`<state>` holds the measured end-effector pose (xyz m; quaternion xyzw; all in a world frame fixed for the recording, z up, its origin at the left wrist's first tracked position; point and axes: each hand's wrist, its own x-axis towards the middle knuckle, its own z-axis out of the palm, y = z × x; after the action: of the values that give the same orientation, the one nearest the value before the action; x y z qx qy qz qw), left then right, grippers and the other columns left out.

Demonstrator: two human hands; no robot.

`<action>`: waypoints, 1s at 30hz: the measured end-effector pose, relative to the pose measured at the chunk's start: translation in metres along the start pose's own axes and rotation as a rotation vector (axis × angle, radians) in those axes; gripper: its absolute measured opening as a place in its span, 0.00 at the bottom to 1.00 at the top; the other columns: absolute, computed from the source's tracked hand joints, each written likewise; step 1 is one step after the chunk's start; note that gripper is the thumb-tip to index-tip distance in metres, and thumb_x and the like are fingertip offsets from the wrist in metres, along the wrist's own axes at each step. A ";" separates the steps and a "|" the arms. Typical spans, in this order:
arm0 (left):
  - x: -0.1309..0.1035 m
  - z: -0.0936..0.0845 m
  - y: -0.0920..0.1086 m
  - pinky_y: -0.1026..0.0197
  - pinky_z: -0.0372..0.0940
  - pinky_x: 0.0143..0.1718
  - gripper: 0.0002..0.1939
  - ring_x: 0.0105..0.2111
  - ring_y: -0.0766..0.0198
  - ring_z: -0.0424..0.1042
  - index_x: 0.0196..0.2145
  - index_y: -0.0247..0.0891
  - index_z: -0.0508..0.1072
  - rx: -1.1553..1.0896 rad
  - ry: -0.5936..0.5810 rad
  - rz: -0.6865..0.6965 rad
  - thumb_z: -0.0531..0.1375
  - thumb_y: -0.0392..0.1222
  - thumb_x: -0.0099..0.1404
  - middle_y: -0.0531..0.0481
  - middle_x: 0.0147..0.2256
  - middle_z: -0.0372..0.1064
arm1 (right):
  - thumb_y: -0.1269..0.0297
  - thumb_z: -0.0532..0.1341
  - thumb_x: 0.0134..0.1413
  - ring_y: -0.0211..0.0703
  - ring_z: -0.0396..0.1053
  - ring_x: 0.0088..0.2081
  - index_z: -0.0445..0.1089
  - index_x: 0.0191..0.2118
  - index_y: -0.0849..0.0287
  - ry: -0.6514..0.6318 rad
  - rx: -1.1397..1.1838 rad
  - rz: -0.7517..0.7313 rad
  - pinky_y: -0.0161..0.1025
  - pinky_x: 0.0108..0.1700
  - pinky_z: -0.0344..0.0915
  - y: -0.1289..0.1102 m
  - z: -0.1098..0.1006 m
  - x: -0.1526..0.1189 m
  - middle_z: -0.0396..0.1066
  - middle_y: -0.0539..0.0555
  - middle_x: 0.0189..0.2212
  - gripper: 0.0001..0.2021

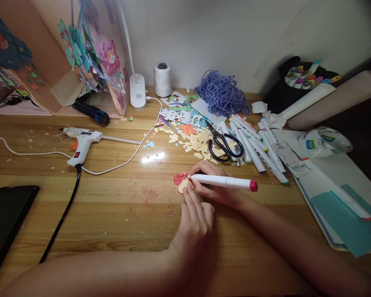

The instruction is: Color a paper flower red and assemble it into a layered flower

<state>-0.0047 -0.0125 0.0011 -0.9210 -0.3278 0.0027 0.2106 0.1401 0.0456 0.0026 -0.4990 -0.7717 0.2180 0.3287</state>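
On the wooden table lies a small flower-shaped paper cutout (178, 180), partly coloured red with a cream area at its lower part. The fingertips of my left hand (196, 222) press on its lower right edge and hold it against the table. Closed around a white marker (218, 180) is my right hand (213, 194). The marker's tip touches or nearly touches the cutout's upper right, and its red end points right. My fingers cover part of the cutout's right side.
Black-handled scissors (224, 144), paper scraps (198, 142) and several markers (250, 144) lie beyond my hands. A glue gun (85, 144) rests at left, near a dark tablet-like slab (9, 222). Purple cord (221, 93) and a thread spool (163, 80) stand behind; tape (324, 141) sits right.
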 end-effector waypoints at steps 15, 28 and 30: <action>0.004 -0.005 -0.003 0.57 0.69 0.37 0.10 0.46 0.44 0.70 0.38 0.25 0.69 0.016 0.086 -0.025 0.51 0.33 0.64 0.26 0.46 0.68 | 0.70 0.57 0.49 0.40 0.65 0.30 0.63 0.32 0.57 -0.021 -0.017 -0.022 0.36 0.32 0.61 0.000 0.001 0.000 0.68 0.52 0.28 0.03; 0.005 -0.006 -0.004 0.57 0.70 0.35 0.09 0.46 0.42 0.70 0.38 0.24 0.69 -0.035 0.090 -0.033 0.53 0.34 0.64 0.23 0.46 0.67 | 0.71 0.57 0.48 0.40 0.64 0.29 0.62 0.30 0.56 0.025 -0.057 -0.038 0.37 0.32 0.61 0.000 0.002 -0.001 0.66 0.50 0.26 0.03; 0.005 -0.006 -0.004 0.57 0.70 0.35 0.10 0.46 0.42 0.70 0.39 0.24 0.69 -0.053 0.090 -0.035 0.53 0.33 0.64 0.23 0.46 0.67 | 0.71 0.56 0.48 0.40 0.64 0.29 0.63 0.31 0.56 -0.015 -0.055 -0.060 0.36 0.32 0.61 0.000 0.002 -0.001 0.67 0.51 0.26 0.03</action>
<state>-0.0026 -0.0094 0.0090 -0.9196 -0.3340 -0.0510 0.2006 0.1388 0.0442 0.0005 -0.4829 -0.7945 0.1905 0.3151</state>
